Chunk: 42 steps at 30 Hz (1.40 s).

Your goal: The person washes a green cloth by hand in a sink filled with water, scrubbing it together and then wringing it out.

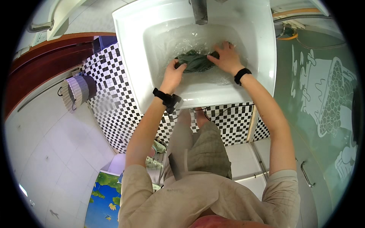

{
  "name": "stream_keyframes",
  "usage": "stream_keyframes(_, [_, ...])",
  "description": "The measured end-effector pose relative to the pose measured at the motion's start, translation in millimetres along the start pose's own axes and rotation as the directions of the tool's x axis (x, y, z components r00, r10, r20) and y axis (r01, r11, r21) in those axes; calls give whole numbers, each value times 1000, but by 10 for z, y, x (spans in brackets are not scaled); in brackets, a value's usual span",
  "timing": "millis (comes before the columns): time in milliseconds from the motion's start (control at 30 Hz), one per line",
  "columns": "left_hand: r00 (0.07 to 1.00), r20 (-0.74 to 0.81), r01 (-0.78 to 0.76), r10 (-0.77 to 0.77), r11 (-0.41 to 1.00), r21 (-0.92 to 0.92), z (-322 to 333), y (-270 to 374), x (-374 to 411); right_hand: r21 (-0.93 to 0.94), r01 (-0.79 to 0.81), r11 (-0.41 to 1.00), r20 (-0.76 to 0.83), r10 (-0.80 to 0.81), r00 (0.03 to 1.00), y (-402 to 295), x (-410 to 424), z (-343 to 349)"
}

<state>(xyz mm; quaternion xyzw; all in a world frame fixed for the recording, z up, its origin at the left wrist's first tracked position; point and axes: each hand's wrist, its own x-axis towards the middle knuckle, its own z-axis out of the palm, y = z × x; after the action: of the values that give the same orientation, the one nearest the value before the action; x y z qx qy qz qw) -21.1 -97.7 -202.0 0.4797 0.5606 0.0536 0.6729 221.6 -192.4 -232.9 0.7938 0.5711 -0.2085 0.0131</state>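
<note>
A dark green wet cloth point(196, 62) lies bunched in the water of a white washbasin point(159, 98). My left hand point(173, 73) grips its left end, thumb on top and fingers partly hidden beneath. At the other end is my right hand point(227, 58), with a dark fold of the cloth between thumb and forefinger and its other fingers spread over the water. Ripples and small bubbles surround the cloth. Above the far side of the basin juts a metal faucet point(199, 12); whether water runs from it is hard to tell.
Black straps circle both wrists; the left one carries a small dark device point(172, 103). A thin black cable point(228, 107) hangs below the basin's front edge. A striped basket point(78, 91) stands to the left, and a frosted glass panel point(308, 114) with white drawings to the right.
</note>
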Motion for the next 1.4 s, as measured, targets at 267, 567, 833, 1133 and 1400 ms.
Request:
stream_keyframes(267, [993,-90,-6,79,781,625,-209,-300,360,73,54,996,406,-79,910,-274,-8,47])
stream_keyframes(567, [976,111,190,-188,982,-9,-104,179,-16,890,-414,191,418,17,908,-25,239,-297])
stream_keyframes(833, [911,402,318,-89,773,-549,212,280,201,924,-347,162,375,-203,904,-692,-287,-999])
stream_keyframes(1133, [976,213,177,-53,767,-617,513,230,-53,620,-5,785,-110,94,990,-642,108,-400])
stream_keyframes(1400, [993,121,1,15,991,-133,226,78,-69,389,80,918,-143,-25,989,-114,232,-29])
